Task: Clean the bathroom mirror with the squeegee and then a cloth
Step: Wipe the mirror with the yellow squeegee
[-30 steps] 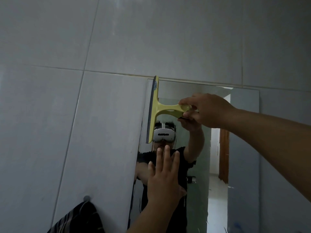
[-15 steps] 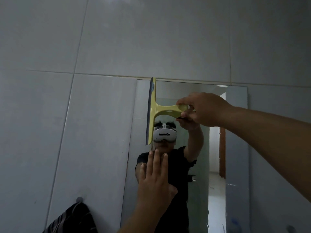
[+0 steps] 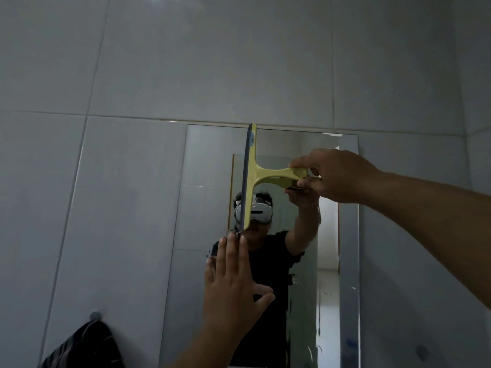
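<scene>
A tall frameless mirror [image 3: 202, 166] hangs on the grey tiled wall. A yellow squeegee [image 3: 251, 176] stands with its dark blade upright against the glass, near the mirror's top edge and about a third in from its left side. My right hand [image 3: 332, 176] grips the squeegee's handle from the right. Below the blade, my left hand [image 3: 233, 285] lies flat on the glass with fingers spread, its fingertips just under the blade's lower end. The mirror reflects a person in a black shirt with a white headset.
A dark striped cloth [image 3: 87, 346] hangs from a round wall hook [image 3: 95, 316] at the lower left, left of the mirror. Water streaks mark the mirror's lower right [image 3: 318, 314]. A wall corner runs down the far right.
The squeegee has slid to the right across the glass from the mirror's left edge. My left hand has stayed flat on the mirror below it. The view has shifted left.
</scene>
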